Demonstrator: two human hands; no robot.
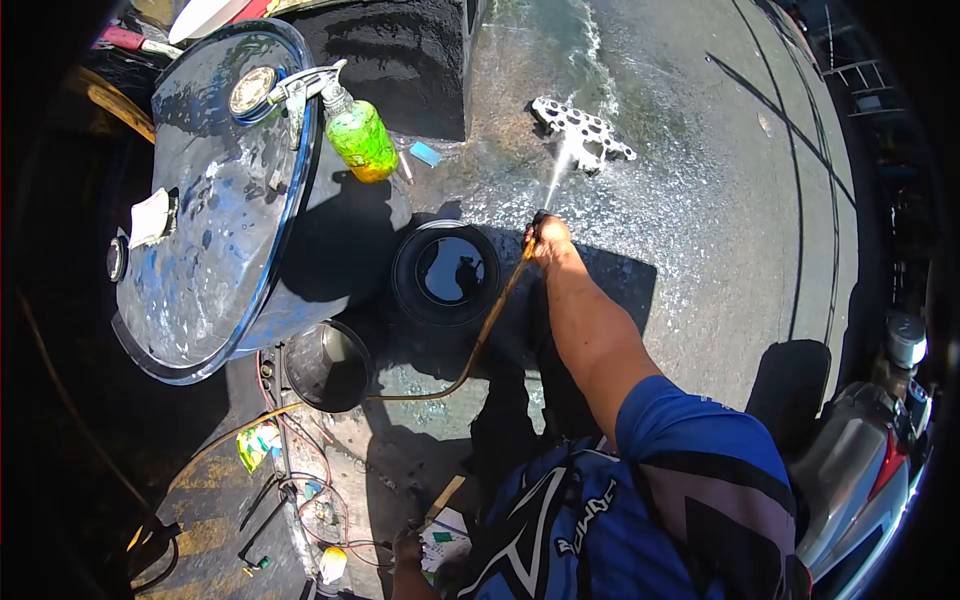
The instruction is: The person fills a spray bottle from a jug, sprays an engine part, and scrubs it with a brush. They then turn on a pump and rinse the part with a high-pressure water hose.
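Observation:
My right hand [552, 240] is wrapped around the nozzle end of a yellowish-brown hose [490, 322], held out at arm's length. A white jet of water leaves it and strikes a silvery metal part with several round holes [588, 128], which lies on the wet ground beyond the hand. From there the hose runs back past two black buckets. Low in the view, my left hand [408, 548] hangs in shadow beside my shirt, near a white and green packet [447, 538]. Its fingers are too dark to make out.
A blue drum [215, 230] stands at left, with a green spray bottle [362, 145] hooked on its rim. Below it are a water-filled black bucket [405, 270] and another bucket [329, 400]. Thin tubing [345, 510] tangles at lower left. A motorcycle [850, 480] is parked at right.

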